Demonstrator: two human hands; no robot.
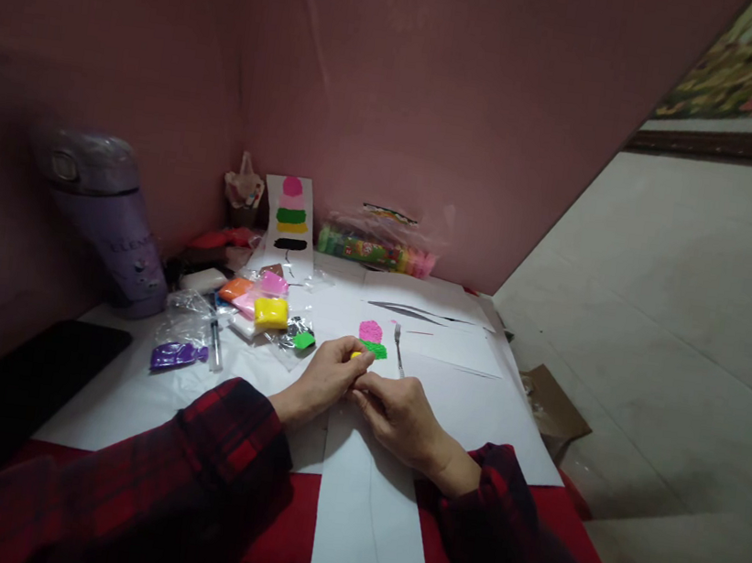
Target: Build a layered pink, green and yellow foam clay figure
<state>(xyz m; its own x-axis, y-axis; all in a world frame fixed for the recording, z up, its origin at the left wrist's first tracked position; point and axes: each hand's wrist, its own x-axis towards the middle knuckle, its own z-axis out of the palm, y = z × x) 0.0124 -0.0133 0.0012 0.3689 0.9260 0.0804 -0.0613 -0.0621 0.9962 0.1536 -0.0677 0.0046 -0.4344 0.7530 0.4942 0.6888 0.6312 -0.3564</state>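
Note:
My left hand [330,377] pinches a small bit of yellow clay [357,355] between thumb and fingers. Close against it, my right hand [403,417] has its fingers curled; whether they also touch the clay is hidden. Both hands are over a long white paper strip [368,511]. Just beyond them, textured pink clay [370,330] and green clay [375,350] lie on the paper, the green partly behind my fingers. A small fork [398,344] lies right of the clay shapes, tines pointing away from me.
Left are clay packets, including a yellow one [271,313] and a purple one [178,355], and a clear tube [216,345]. A purple bottle [116,229] stands far left. A card with coloured bands [291,220] leans at the wall beside a bright-coloured pack [376,249].

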